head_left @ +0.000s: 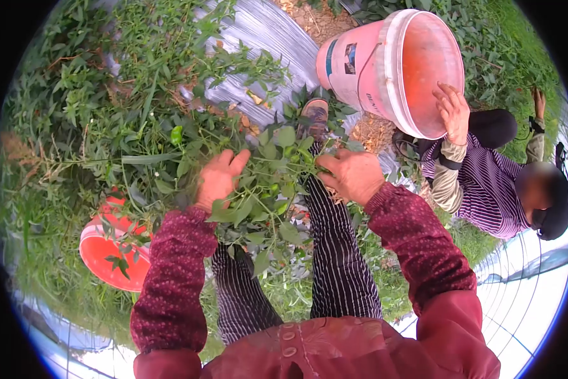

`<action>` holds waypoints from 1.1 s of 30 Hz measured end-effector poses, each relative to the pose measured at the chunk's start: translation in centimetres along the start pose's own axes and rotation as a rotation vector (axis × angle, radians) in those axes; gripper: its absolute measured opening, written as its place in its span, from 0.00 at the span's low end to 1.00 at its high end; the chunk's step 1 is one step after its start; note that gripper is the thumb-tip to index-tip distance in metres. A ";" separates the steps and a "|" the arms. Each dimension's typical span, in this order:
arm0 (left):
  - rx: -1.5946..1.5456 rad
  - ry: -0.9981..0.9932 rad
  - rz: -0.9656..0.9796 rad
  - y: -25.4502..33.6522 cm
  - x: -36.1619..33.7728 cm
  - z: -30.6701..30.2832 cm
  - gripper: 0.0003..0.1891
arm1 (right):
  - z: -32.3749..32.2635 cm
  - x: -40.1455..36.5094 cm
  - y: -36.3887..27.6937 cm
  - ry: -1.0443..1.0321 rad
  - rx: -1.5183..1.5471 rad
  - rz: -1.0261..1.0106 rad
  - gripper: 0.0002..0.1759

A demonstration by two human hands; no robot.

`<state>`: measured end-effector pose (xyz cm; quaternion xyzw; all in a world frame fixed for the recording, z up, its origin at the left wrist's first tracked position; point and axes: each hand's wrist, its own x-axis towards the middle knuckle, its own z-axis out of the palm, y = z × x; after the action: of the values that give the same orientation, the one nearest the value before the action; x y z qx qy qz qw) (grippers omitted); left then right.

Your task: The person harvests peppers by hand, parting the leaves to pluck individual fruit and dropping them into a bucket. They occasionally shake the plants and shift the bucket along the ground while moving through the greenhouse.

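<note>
A leafy green plant (277,158) with thin stems rises between my two hands. On its left side, my left hand (221,180) touches the foliage with its thumb and forefinger apart; leaves cover its other fingers. My right hand (352,174) is at the plant's right edge, its fingers bent and closed on a stem, though the grip is partly hidden. Above and left of my left hand, a shiny green pepper (176,134) hangs among leaves. Smaller green fruit (282,207) shows lower in the plant, between my forearms.
A red bucket (110,264) lies tilted in the grass at left. At upper right, a co-worker's hand (453,114) grips the rim of a large pink bucket (366,60). The co-worker crouches beside it. Silvery plastic sheeting (258,44) covers ground ahead of my shoe (315,114).
</note>
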<state>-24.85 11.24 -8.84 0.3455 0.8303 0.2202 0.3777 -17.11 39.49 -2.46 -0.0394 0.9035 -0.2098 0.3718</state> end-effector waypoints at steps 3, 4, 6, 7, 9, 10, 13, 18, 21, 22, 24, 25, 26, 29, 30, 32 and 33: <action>0.034 -0.061 -0.012 0.1 0.3 0.8 0.33 | -0.8 -0.8 -1.0 -0.190 -0.045 0.066 0.14; 0.085 -0.087 -0.017 0.0 0.4 1.2 0.33 | -1.1 -1.1 -1.4 -0.386 -0.061 0.095 0.13; 0.089 -0.050 -0.014 -0.1 0.3 1.6 0.35 | -1.7 -2.7 -1.6 -0.398 -0.067 0.041 0.11; 0.090 -0.060 -0.025 0.1 0.4 1.4 0.33 | -1.2 -3.8 -0.9 -0.385 0.432 0.125 0.11; 0.091 -0.043 0.004 0.0 0.4 1.8 0.28 | -1.2 -5.0 0.0 -0.321 1.140 0.370 0.11; 0.103 -0.039 -0.020 -0.1 0.1 2.6 0.28 | -1.4 -5.0 0.1 -0.272 1.342 0.539 0.10; 0.163 -0.014 -0.042 0.1 -0.1 3.4 0.24 | -2.0 -1.9 -0.3 -0.074 1.503 0.354 0.09; 0.189 -0.205 -0.056 0.8 -0.5 2.7 0.46 | -1.7 8.7 -6.1 -0.126 1.128 0.084 0.14; 0.229 -0.179 -0.049 -0.4 -0.4 5.7 0.38 | 1.8 14.2 -8.1 -0.163 1.088 0.113 0.19; 0.234 -0.107 -0.037 -0.2 -0.2 5.3 0.34 | 1.8 15.3 -9.1 -0.166 1.085 0.105 0.19; 0.349 -0.118 -0.075 1.2 -0.1 4.7 0.24 | 1.6 16.8 -10.9 -0.229 0.739 0.157 0.28; 0.369 -0.177 -0.102 1.8 0.0 4.2 0.20 | 1.2 17.2 -11.6 -0.247 0.680 0.212 0.36; 0.384 -0.236 -0.128 2.0 0.1 3.9 0.17 | 1.0 17.5 -12.2 -0.247 0.672 0.209 0.36; 0.167 -0.139 -0.132 0.1 0.2 8.0 0.15 | 0.6 17.1 -13.7 -0.199 0.436 0.132 0.32; 0.086 -0.145 -0.115 -0.1 0.4 7.8 0.15 | 0.4 16.9 -13.8 -0.199 0.428 0.128 0.32; 0.192 0.050 0.016 0.1 0.0 7.4 0.14 | 0.1 16.0 -13.6 -0.183 0.358 0.123 0.28; 0.292 -0.038 0.019 0.1 0.0 8.2 0.16 | 0.3 15.2 -12.9 -0.101 0.389 0.108 0.26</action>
<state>-18.43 12.20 -13.84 0.4089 0.8428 0.0944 0.3370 -28.94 24.22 -7.41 0.0709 0.8270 -0.3576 0.4280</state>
